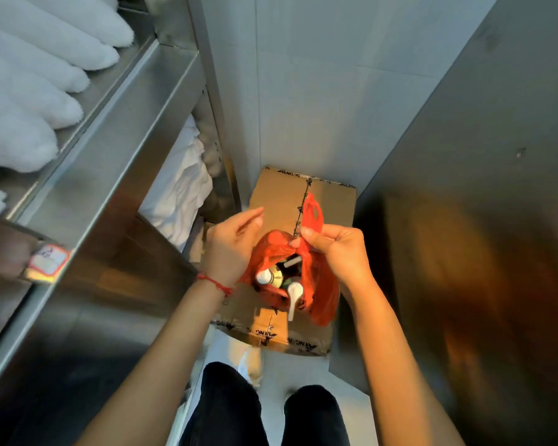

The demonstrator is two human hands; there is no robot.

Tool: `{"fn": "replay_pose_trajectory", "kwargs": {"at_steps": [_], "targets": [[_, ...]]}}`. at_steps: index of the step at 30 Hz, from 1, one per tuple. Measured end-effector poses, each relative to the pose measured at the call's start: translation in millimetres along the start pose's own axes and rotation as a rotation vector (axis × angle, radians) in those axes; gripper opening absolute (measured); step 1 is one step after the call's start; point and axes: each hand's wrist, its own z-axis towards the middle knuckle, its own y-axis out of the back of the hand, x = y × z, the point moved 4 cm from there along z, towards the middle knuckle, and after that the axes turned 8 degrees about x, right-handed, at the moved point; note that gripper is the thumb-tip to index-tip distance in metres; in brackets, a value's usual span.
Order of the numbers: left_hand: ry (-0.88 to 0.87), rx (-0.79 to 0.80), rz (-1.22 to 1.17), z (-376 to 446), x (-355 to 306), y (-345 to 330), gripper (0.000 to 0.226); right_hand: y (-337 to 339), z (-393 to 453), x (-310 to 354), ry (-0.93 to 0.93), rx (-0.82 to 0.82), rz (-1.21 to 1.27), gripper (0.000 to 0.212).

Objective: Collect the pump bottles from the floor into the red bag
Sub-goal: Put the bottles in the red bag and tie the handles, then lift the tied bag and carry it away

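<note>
A: Nearest the camera, dark trousers (pixel 271 413) and a pale shoe (pixel 250 365) on the floor (pixel 303 371). Beyond them, the red bag (pixel 322 294) hangs over a cardboard box (pixel 277 201).

B: Who holds it?

A: The right hand (pixel 339 252) is clenched on one handle (pixel 311 214), pinched at the bag's mouth. The left hand (pixel 232 243) is released, fingers spread beside the other edge, gripping nothing I can see.

B: And the pump bottles (pixel 281 281)?

A: Inside already; white pump heads poke out of the mouth.

B: The risk?

A: With one handle held, the bag could tip and spill a bottle, or a long spout could snag the thin plastic.

B: Anything unclear?

A: The bottle count, since the bag hides their bodies. Whether any remain on the floor is hidden by the box and arms. Farther back, white towels (pixel 181 188) on the steel shelf (pixel 116 123) blur.
</note>
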Motion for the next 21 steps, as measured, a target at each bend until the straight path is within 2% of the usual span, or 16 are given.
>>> {"fn": "replay_pose_trajectory", "kwargs": {"at_steps": [3,6,9,13,21], "targets": [[-0.076,-0.092,0.203,-40.9,-3.9,3.1,0.029,-3.8,-23.5,-9.1,-0.002,0.006,0.011,0.012],[-0.063,-0.165,0.299,-87.4,-4.6,2.6,0.032,-10.8,-50.2,-18.8,-0.007,0.052,0.017,0.010],[-0.001,-0.193,0.415,-133.1,-8.2,3.0,0.042,-16.4,-76.8,-27.9,-0.014,0.093,-0.013,0.012],[0.072,-0.211,0.585,-188.3,-14.0,7.8,0.042,-24.8,-112.6,-35.7,-0.042,0.143,-0.013,0.016],[0.284,-0.260,0.705,-297.9,-9.5,14.1,0.049,-54.1,-178.5,-57.6,-0.091,0.278,-0.072,0.017]]}}
